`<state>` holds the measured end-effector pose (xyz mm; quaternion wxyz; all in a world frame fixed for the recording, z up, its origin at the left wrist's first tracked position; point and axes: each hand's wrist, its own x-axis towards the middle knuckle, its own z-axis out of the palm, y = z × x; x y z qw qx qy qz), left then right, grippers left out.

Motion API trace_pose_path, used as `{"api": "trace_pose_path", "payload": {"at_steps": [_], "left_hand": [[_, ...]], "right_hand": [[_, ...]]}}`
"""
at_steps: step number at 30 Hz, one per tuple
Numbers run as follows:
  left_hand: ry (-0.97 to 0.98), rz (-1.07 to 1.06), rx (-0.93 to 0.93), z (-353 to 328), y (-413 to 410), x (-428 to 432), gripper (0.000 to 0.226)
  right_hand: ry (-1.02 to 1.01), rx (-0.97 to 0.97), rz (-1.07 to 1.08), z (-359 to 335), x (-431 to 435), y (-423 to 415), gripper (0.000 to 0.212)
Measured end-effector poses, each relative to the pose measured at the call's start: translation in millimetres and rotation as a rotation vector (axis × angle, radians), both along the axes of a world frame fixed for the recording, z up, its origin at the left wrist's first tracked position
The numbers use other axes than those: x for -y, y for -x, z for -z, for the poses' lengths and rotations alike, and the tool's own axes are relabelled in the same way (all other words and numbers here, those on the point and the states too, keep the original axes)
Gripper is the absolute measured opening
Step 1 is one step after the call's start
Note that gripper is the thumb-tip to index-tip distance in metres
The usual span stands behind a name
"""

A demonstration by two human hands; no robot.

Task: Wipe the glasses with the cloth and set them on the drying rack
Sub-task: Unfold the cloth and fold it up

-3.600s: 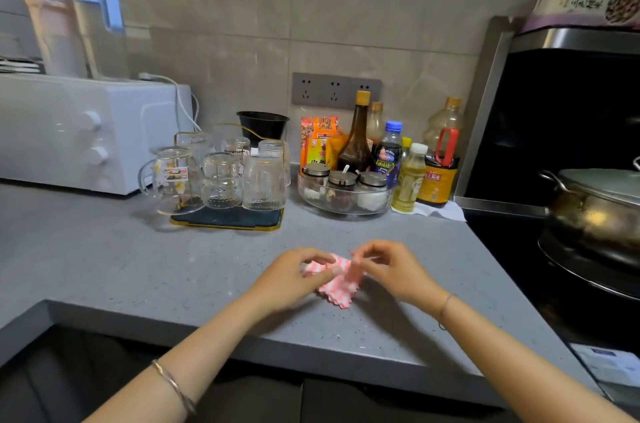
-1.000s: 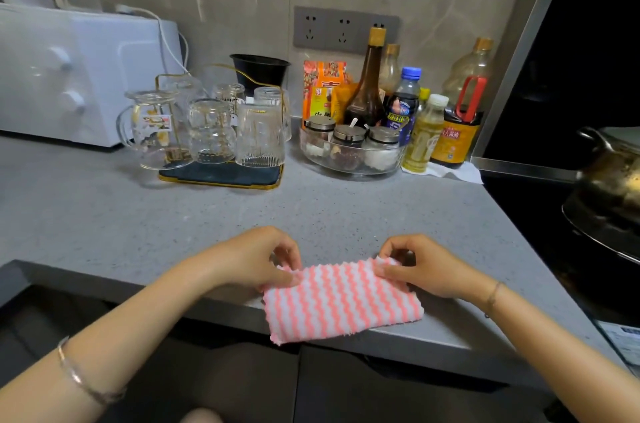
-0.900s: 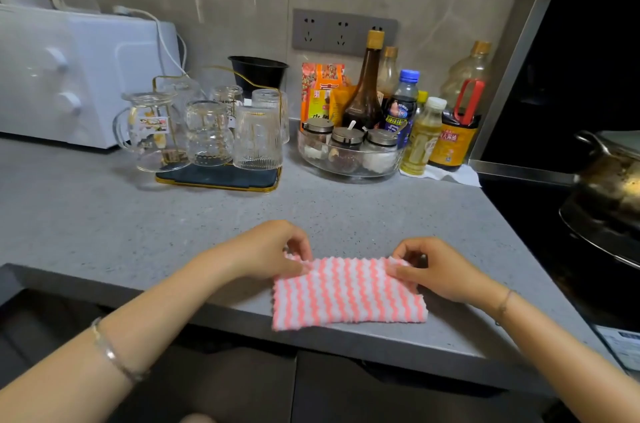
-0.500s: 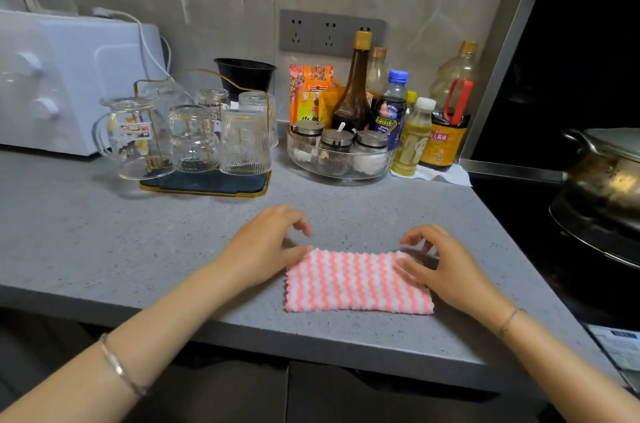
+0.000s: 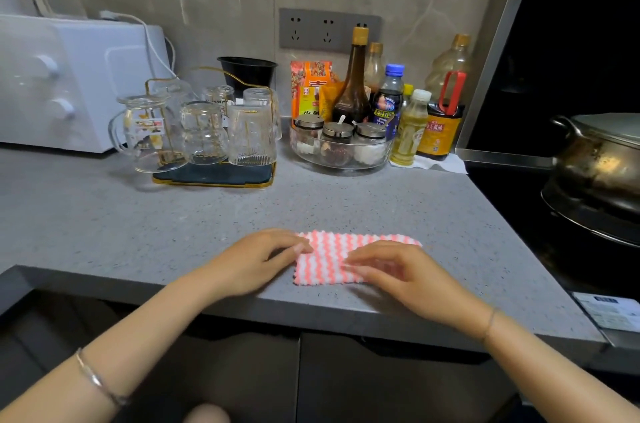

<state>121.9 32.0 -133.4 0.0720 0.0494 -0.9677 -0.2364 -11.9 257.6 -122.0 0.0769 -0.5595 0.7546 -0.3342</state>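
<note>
A pink-and-white striped cloth (image 5: 332,249) lies flat on the grey counter (image 5: 138,232) near its front edge. My left hand (image 5: 256,258) rests at the cloth's left edge, fingertips touching it, fingers straight. My right hand (image 5: 398,272) lies flat on the cloth's right half, covering it. Several clear glasses (image 5: 251,135) stand upside down on a gold-wire drying rack (image 5: 214,177) with a dark mat, at the back left. A glass pitcher (image 5: 145,132) with a handle stands at the rack's left end.
A white oven (image 5: 69,76) stands at the back left. A clear bowl of spice jars (image 5: 341,145) and several sauce bottles (image 5: 356,76) stand right of the rack. A metal pot (image 5: 602,159) sits on the dark stove at the right.
The cloth went from a small bundle to spread flat on the counter. My right hand slid left onto the cloth; my left hand stays at its left edge.
</note>
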Motion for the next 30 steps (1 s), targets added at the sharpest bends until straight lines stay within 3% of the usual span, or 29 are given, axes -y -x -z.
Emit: {"api": "trace_pose_path", "payload": {"at_steps": [5,8,9,11,12,13,15,18,20,22,25,30], "left_hand": [[-0.127,-0.046,0.098,-3,-6,-2,0.042],[-0.202,-0.08,0.118,-3,-8,-6,0.03],[-0.217,-0.081,0.106,-2,-7,-6,0.037],[-0.232,-0.049,0.081,0,-8,-3,0.084],[-0.231,-0.034,0.084,1,-8,-2,0.099],[-0.235,-0.011,0.064,1,-8,-3,0.1],[-0.207,0.011,-0.034,-4,-6,-8,0.07],[-0.182,0.027,-0.278,-5,5,-12,0.032],[-0.42,0.002,-0.354,-13,14,-15,0.014],[-0.68,-0.04,-0.4,-29,22,-18,0.012],[-0.876,-0.094,-0.393,-51,36,-20,0.009],[-0.784,-0.139,-0.381,-90,53,-14,0.025]], "right_hand": [[-0.007,-0.185,-0.018,8,43,-31,0.031],[0.031,-0.343,0.065,14,54,-37,0.029],[0.045,-0.384,0.084,16,55,-38,0.027],[0.08,-0.408,0.112,16,56,-40,0.025],[0.096,-0.314,0.123,13,55,-42,0.024],[0.125,-0.148,0.13,7,54,-41,0.023],[0.223,0.166,0.143,-8,51,-38,0.016],[0.346,0.424,0.226,-35,47,-29,0.014],[0.372,0.678,0.276,-49,43,-23,0.015],[0.364,0.865,0.293,-60,37,-14,0.016],[0.389,0.985,0.28,-71,35,1,0.017],[0.463,0.983,0.27,-94,45,21,0.018]]}}
